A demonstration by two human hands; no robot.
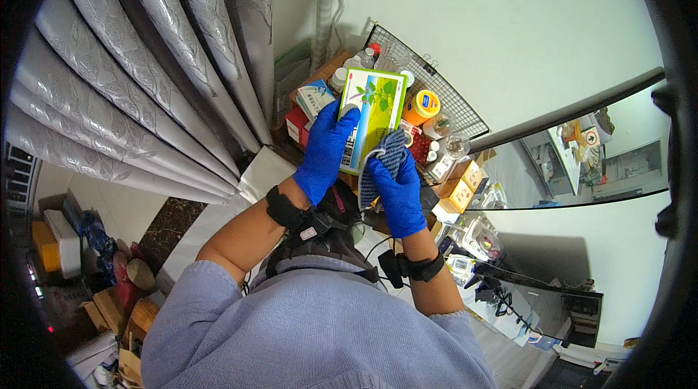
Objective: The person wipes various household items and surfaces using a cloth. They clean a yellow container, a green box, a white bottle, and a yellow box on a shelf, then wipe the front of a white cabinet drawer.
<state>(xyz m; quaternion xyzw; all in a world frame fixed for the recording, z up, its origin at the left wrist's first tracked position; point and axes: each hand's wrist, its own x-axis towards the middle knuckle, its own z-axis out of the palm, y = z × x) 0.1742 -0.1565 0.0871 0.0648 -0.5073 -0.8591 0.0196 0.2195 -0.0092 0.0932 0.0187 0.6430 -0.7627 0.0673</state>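
Observation:
Both of my hands wear blue gloves. A flat green and white carton (376, 100) with printed leaves and writing is gripped along its left side by my left hand (327, 143), thumb on the front face. Bunched in my right hand (397, 192) is a blue-grey striped cloth (390, 154), which lies against the carton's lower right corner. Beyond the carton stand white-capped bottles (338, 79), an orange tub with a yellow lid (422, 105) and a blue and white medicine box (315, 99). The carton hides part of the items behind it.
A black wire mesh panel (452, 100) leans by the wall behind the items. Yellow boxes (455, 195) and clear plastic containers (455, 143) sit to the right, below a wall mirror (589, 154). Grey curtains (163, 62) hang at left. Cardboard boxes (109, 307) lie on the lower left.

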